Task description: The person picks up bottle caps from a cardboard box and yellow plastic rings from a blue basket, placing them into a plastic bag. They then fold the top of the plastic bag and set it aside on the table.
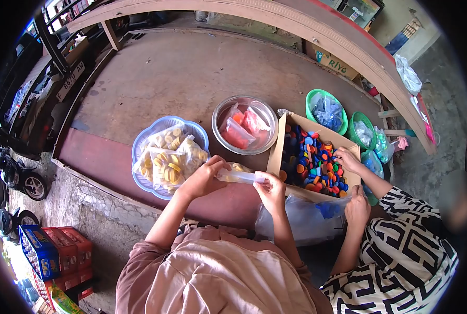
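Between my two hands stretches a narrow clear plastic bag (238, 176), held level above the table's front edge. My left hand (206, 177) is closed on its left end, and my right hand (271, 189) pinches the right end. Just behind it shows a little of something pale yellow, mostly covered. Close to my left hand stands a light blue scalloped basket (138, 149) with clear bags of yellow bottle caps (169, 170) in it. Beyond my hands is a metal bowl (218, 112) holding bags of red and pink contents (238, 135).
To the right, a cardboard box (278, 141) holds many coloured bottle caps (317, 162). A co-worker's hand (348, 158) reaches into it; the other (357, 206) holds a large clear bag (291, 220). Green baskets (309, 107) stand behind. A wooden rail (275, 10) borders the far side.
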Demonstrator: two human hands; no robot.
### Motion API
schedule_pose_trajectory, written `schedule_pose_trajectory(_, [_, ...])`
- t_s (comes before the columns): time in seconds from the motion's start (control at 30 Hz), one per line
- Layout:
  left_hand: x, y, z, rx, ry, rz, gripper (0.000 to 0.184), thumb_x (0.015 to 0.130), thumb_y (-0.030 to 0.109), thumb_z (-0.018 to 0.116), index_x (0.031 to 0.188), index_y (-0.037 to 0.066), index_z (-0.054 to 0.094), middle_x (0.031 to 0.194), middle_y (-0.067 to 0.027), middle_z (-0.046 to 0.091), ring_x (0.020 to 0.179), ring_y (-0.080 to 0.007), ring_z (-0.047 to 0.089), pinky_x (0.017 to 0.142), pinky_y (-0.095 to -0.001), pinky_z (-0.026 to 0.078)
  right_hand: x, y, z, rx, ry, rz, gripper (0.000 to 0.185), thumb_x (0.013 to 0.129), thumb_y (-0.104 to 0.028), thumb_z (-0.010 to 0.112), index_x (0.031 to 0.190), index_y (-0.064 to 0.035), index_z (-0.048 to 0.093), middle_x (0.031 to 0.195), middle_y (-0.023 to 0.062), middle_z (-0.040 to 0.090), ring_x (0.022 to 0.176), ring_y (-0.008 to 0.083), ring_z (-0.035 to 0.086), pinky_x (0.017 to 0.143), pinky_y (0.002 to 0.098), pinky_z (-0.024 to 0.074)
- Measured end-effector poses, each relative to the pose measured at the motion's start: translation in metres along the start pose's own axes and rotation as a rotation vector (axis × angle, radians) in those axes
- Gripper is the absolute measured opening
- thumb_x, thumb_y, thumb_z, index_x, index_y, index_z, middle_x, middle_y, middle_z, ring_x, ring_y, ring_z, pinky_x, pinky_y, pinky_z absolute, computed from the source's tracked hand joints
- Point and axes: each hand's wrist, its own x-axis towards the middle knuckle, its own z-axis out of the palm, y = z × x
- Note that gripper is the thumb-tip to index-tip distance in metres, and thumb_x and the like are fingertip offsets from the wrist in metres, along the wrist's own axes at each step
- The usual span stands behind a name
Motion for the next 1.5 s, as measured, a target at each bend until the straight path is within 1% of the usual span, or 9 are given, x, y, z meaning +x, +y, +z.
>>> schedule_pose_trajectory(0.1, [-0.003,-0.006,0.005,0.107,-0.017,0.055,0.022,0.075,0.005,0.068,0.095,0.003,0.06,0.094,-0.0104,0.057,0.091,-0.0276,0.057,0.077,-0.0347,0.049,-0.003,-0.002,0.0,0.009,0.005,-0.01,0.025,0.078,0.003,0.064,0.103,-0.0008,0.064,0.091,0.0061,0.064,0.083,0.0127,0.062,0.072,0.0239,0.0488])
schedule_pose_trajectory(0.3, [-0.01,-0.013,0.005,0.152,-0.057,0.069,0.012,0.082,0.007,0.06,0.094,0.002,0.061,0.093,-0.0115,0.059,0.089,-0.0295,0.058,0.079,-0.0363,0.047,0.002,-0.005,-0.008,-0.489,-0.043,-0.347,0.019,0.08,-0.004,0.064,0.099,-0.003,0.066,0.086,0.0077,0.063,0.073,0.0139,0.06,0.064,0.0239,0.0461])
schedule_pose_trajectory(0.5, [-0.013,-0.015,0.001,-0.155,-0.075,-0.204,0.019,0.086,0.007,0.057,0.104,0.002,0.055,0.097,-0.0128,0.058,0.094,-0.0265,0.058,0.077,-0.0353,0.047,0.0,0.002,-0.007,-0.091,-0.119,0.082,0.026,0.086,-0.006,0.06,0.112,-0.0037,0.06,0.082,0.0046,0.061,0.073,0.0078,0.056,0.064,0.0223,0.0437])
schedule_pose_trajectory(0.7, [-0.016,-0.015,0.006,-0.024,-0.051,-0.003,0.018,0.085,0.005,0.057,0.103,0.001,0.054,0.103,-0.012,0.055,0.092,-0.027,0.058,0.077,-0.0352,0.047,-0.002,0.032,-0.002,0.044,-0.116,0.036,0.026,0.087,-0.006,0.058,0.112,-0.0021,0.057,0.084,0.0024,0.061,0.074,0.0064,0.055,0.067,0.022,0.0439])
schedule_pose_trajectory(0.77, [-0.016,-0.015,0.006,0.006,-0.059,-0.065,0.018,0.085,0.004,0.057,0.102,0.001,0.055,0.103,-0.0123,0.054,0.091,-0.0272,0.058,0.078,-0.0347,0.047,-0.005,0.021,-0.006,-0.102,-0.146,0.028,0.024,0.085,-0.009,0.059,0.108,-0.0036,0.058,0.094,0.0074,0.062,0.084,0.0142,0.058,0.073,0.0275,0.0453])
schedule_pose_trajectory(0.87, [-0.016,-0.031,0.012,0.087,0.026,0.099,0.018,0.085,0.005,0.057,0.103,0.001,0.055,0.101,-0.0136,0.053,0.09,-0.0286,0.057,0.078,-0.0348,0.047,-0.005,-0.001,-0.001,-0.208,-0.092,-0.137,0.023,0.083,-0.01,0.06,0.106,-0.0041,0.06,0.099,0.0114,0.06,0.091,0.0221,0.057,0.079,0.0328,0.0448])
schedule_pose_trajectory(1.03, [-0.014,-0.032,0.016,-0.132,-0.018,-0.12,0.014,0.083,0.006,0.056,0.097,0.002,0.057,0.095,-0.0146,0.052,0.091,-0.0331,0.054,0.08,-0.0366,0.046,-0.006,0.004,-0.003,-0.441,-0.127,-0.232,0.021,0.083,-0.013,0.061,0.1,-0.0009,0.061,0.085,0.0133,0.049,0.085,0.0288,0.052,0.077,0.0371,0.0427])
schedule_pose_trajectory(1.27, [-0.008,-0.02,0.017,0.267,0.017,0.16,0.015,0.081,0.006,0.058,0.096,0.002,0.06,0.089,-0.0149,0.059,0.087,-0.0315,0.058,0.083,-0.0369,0.047,-0.006,0.023,-0.001,-0.399,-0.11,-0.19,0.018,0.088,-0.015,0.057,0.093,0.0019,0.062,0.091,0.0116,0.053,0.084,0.0249,0.055,0.074,0.0332,0.0444])
schedule_pose_trajectory(1.5, [-0.01,-0.036,0.028,-0.046,-0.032,-0.042,0.014,0.086,0.006,0.054,0.097,0.0,0.059,0.086,-0.0151,0.062,0.082,-0.0307,0.061,0.074,-0.0362,0.048,-0.007,0.012,-0.002,-0.26,-0.123,-0.046,0.016,0.085,-0.011,0.06,0.097,-0.0014,0.062,0.094,0.0093,0.056,0.083,0.0209,0.056,0.071,0.03,0.0466])
